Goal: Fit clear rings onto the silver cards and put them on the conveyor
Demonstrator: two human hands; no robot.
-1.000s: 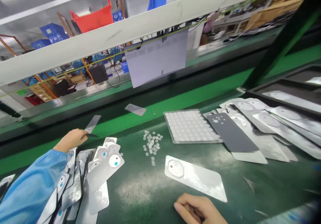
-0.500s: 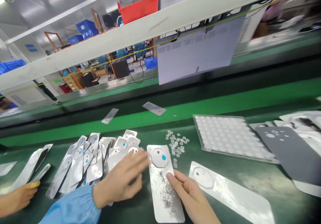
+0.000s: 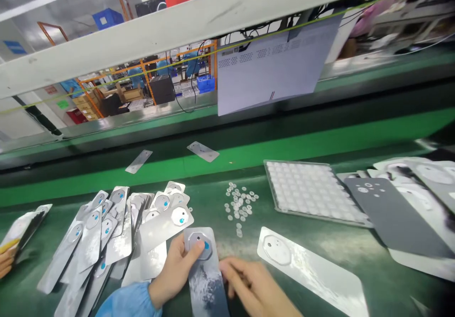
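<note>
**Seating the blue-dot plate**

My left hand (image 3: 176, 272) pinches the silver plate (image 3: 206, 274) near its octagon window, thumb on top. My right hand (image 3: 254, 286) is blurred; grip unclear. I'd press flat and keep the thumb off the blue dot (image 3: 206, 246). Loose discs (image 3: 240, 205) lie just beyond.

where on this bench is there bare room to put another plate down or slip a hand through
Bare mat lies between the small clear discs and the white grid tray, and between that tray and the long plate. The left is crowded: the fanned plate pile reaches the plate that the left hand and right hand hold. The dark sheet and overlapping plates fill the right.
</note>
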